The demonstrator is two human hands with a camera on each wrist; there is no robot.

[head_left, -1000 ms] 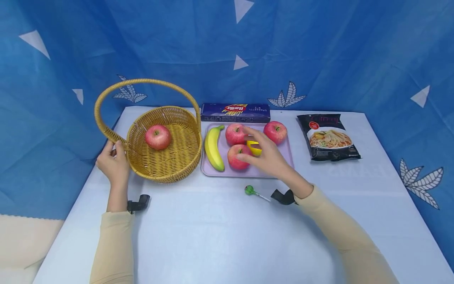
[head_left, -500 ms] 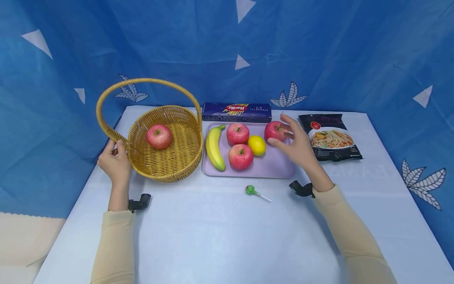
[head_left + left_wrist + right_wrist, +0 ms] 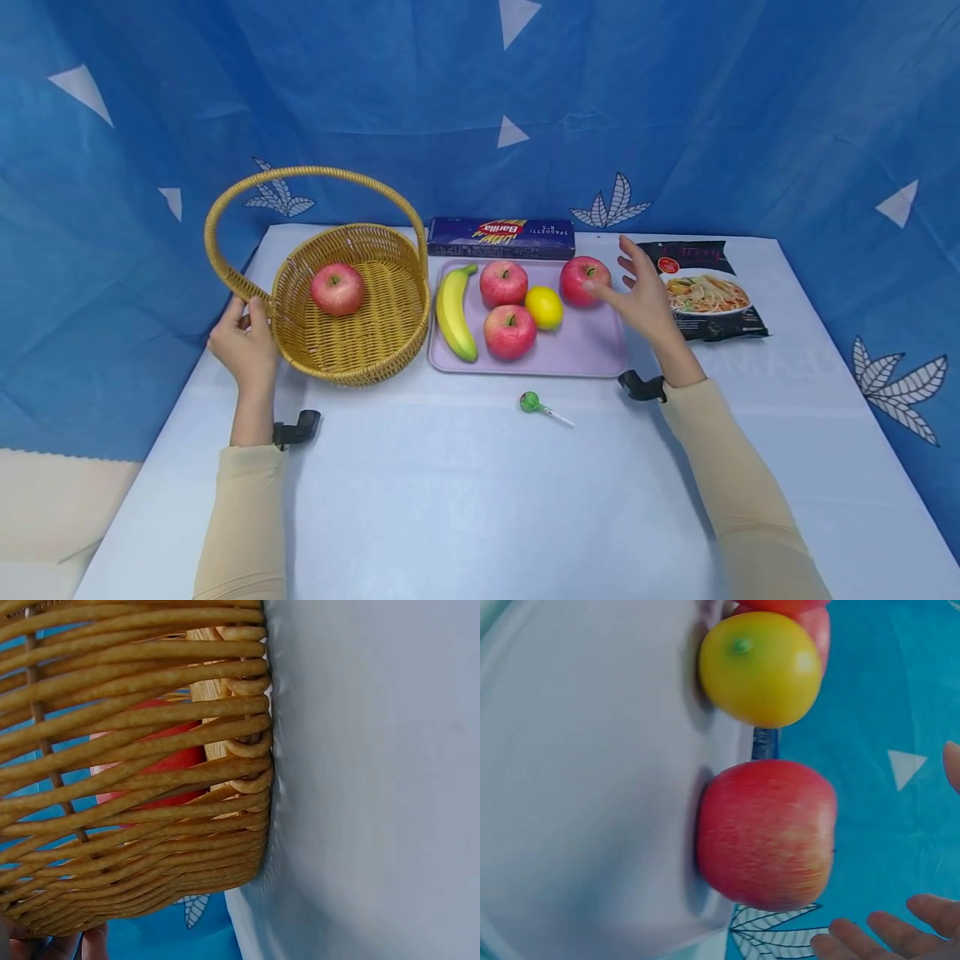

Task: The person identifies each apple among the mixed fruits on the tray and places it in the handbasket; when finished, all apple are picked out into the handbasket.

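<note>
My left hand (image 3: 246,342) pinches the lower left end of the handle on a wicker basket (image 3: 352,367), and one red apple (image 3: 337,289) lies inside it. In the left wrist view the woven wall (image 3: 135,787) hides most of that apple. A lilac tray (image 3: 581,354) bears a banana (image 3: 453,312), a yellow lemon (image 3: 543,307) and three apples. Over the tray's right edge my right hand (image 3: 645,296) hovers with fingers spread, beside the rightmost apple (image 3: 585,281). In the right wrist view a gap shows between the fingertips (image 3: 840,934) and this apple.
A blue spaghetti box (image 3: 501,239) lies behind the tray. Right of my right hand is a black noodle packet (image 3: 708,292). A green lollipop (image 3: 531,402) lies in front of the tray. A blue curtain (image 3: 675,100) hangs at the table's back edge.
My right hand has moved right, from above the lemon and middle apples to beside the rightmost apple. My left hand stays at the basket handle, and the fruit has not moved.
</note>
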